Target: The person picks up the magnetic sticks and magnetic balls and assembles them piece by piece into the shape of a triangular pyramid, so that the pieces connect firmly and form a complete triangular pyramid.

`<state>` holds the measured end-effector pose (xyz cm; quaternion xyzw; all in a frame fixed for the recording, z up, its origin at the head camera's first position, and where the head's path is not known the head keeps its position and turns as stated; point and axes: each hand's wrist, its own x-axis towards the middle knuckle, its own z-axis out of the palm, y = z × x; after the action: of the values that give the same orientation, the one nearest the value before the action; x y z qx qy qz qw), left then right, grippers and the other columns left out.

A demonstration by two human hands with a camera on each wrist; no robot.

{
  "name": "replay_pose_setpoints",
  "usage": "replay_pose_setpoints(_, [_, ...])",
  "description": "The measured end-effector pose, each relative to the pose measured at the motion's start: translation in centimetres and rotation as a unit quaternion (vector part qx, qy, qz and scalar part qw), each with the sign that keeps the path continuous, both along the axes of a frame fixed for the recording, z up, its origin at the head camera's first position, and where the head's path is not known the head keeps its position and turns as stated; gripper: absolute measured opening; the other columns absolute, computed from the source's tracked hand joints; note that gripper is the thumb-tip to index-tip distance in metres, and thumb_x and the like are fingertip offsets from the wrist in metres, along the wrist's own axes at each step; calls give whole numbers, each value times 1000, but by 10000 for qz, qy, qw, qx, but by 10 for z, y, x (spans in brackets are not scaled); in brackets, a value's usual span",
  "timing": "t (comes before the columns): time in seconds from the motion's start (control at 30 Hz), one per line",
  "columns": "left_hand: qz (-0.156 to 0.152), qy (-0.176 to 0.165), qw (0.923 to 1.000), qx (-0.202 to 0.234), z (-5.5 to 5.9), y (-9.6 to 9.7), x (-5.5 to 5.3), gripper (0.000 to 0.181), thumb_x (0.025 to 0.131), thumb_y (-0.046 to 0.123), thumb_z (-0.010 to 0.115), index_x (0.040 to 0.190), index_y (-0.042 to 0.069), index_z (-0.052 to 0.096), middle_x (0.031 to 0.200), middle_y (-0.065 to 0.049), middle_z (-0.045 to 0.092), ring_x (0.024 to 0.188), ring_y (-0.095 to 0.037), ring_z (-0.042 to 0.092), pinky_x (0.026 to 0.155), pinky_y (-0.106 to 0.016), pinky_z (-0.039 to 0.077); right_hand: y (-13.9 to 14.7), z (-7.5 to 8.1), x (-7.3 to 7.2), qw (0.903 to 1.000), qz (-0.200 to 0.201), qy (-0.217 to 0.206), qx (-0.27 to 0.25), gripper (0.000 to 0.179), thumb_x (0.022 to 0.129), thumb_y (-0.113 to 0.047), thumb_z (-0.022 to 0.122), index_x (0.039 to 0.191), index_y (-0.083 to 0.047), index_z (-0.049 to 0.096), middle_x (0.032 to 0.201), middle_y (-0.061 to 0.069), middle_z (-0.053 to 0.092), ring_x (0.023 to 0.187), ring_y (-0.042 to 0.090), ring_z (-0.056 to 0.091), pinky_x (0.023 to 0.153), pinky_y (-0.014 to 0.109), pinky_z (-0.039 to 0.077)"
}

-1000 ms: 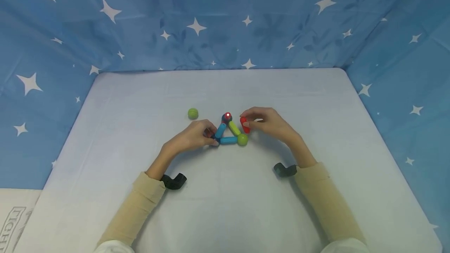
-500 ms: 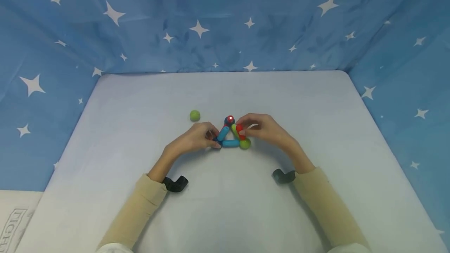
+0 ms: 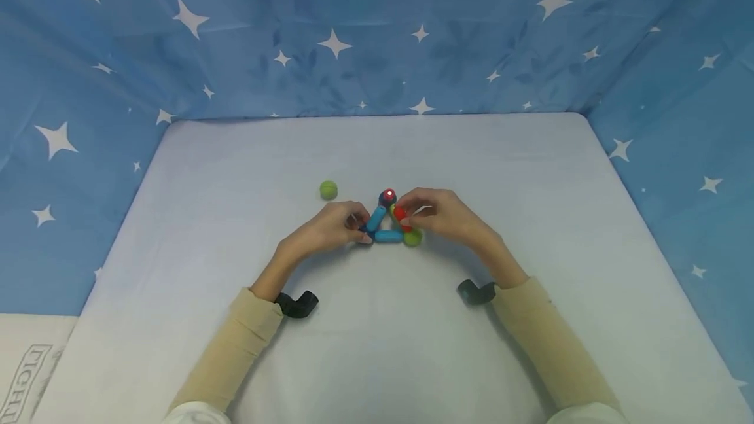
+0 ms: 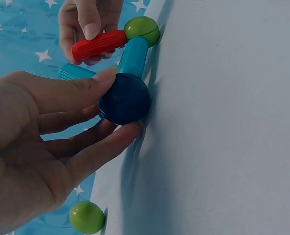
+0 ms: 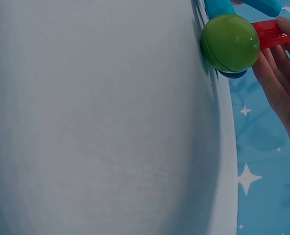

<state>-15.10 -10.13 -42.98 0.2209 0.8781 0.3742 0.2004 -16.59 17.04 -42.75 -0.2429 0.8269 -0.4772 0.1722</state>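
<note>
A triangle of toy rods and balls lies mid-table. My left hand [image 3: 338, 224] holds the dark blue ball [image 4: 125, 99] at its left corner between thumb and fingers. From that ball one blue rod [image 3: 389, 236] runs to a green ball [image 5: 230, 43]; a second blue rod [image 4: 74, 72] slants upward. With thumb and fingertips, my right hand [image 3: 438, 211] pinches a red rod [image 4: 98, 45], whose lower end meets the green ball. Behind it a yellow-green rod is mostly hidden. At the far corner, another dark blue ball [image 3: 383, 201] has a red piece with a bright spot over it.
A loose green ball [image 3: 328, 190] sits on the white table [image 3: 377, 345], beyond my left hand. Star-patterned blue cloth [image 3: 377, 38] hangs behind and along both sides. Black wrist mounts [image 3: 299, 305] stick out by both sleeves.
My right hand has moved left and down, bringing the red rod from beside the triangle onto the green ball. The left hand keeps its hold on the dark blue ball.
</note>
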Motion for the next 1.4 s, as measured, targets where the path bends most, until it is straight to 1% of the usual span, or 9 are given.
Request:
replay_pose_setpoints(0.13, [-99, 23, 9999, 74, -1, 0, -1, 33, 90, 17, 81, 120, 6, 69, 107, -5, 71, 100, -21, 64, 86, -35, 54, 1, 0, 0, 10000, -9, 61, 36, 30, 93, 1, 70, 122, -7, 71, 120, 8, 71, 111, 25, 66, 102, 46, 55])
replay_pose_setpoints(0.27, [-102, -36, 9999, 124, -4, -2, -2, 38, 91, 17, 81, 125, 7, 69, 109, -5, 70, 103, -21, 64, 88, -37, 54, 1, 0, -1, 10000, 30, 51, 19, 30, 93, -1, 72, 122, -7, 71, 120, 8, 71, 110, 25, 66, 102, 46, 56])
replay_pose_setpoints(0.47, [-65, -87, 9996, 271, -5, -4, -2, 30, 90, 17, 82, 117, 9, 72, 112, -4, 69, 102, -20, 65, 87, -35, 54, -1, 0, 0, 10000, 43, 29, -47, 29, 93, 0, 71, 121, -7, 70, 119, 8, 70, 110, 25, 66, 102, 46, 56])
replay_pose_setpoints(0.73, [72, -191, 9996, 198, -4, -3, 0, 32, 90, 21, 82, 117, 7, 72, 114, -5, 69, 98, -19, 63, 81, -30, 53, -1, 0, 2, 10000, 56, 13, -15, 30, 93, 4, 68, 122, -6, 70, 119, 9, 70, 109, 25, 66, 101, 45, 56])
replay_pose_setpoints(0.93, [130, -169, 9993, 300, -5, -4, -2, 28, 90, 23, 81, 114, 9, 73, 112, -4, 69, 95, -18, 62, 76, -29, 52, -2, 2, 1, 9997, 161, 196, -15, 33, 92, 6, 66, 121, -7, 70, 119, 8, 71, 107, 24, 66, 99, 45, 57])
replay_pose_setpoints(1.13, [48, -185, 9989, 438, -5, -5, -2, 24, 91, 21, 80, 112, 10, 73, 110, -3, 69, 95, -18, 62, 76, -29, 51, -1, 3, 0, 9997, 182, 133, -14, 32, 93, 5, 66, 122, -6, 69, 121, 10, 70, 110, 26, 66, 101, 47, 56])
replay_pose_setpoints(1.27, [27, -194, 9991, 369, -5, -4, -1, 23, 92, 20, 79, 111, 10, 73, 110, -3, 69, 94, -18, 63, 75, -29, 52, -1, 1, 0, 9999, 161, 52, -12, 31, 93, 4, 65, 123, -5, 69, 121, 10, 69, 112, 26, 66, 102, 48, 55])
replay_pose_setpoints(1.4, [28, -160, 9994, 305, -5, -3, -1, 25, 92, 19, 79, 113, 8, 72, 111, -5, 69, 95, -19, 63, 75, -30, 53, 0, 3, 1, 9995, 175, 171, 198, 29, 93, 1, 69, 122, -7, 69, 118, 9, 70, 110, 25, 66, 100, 47, 57])
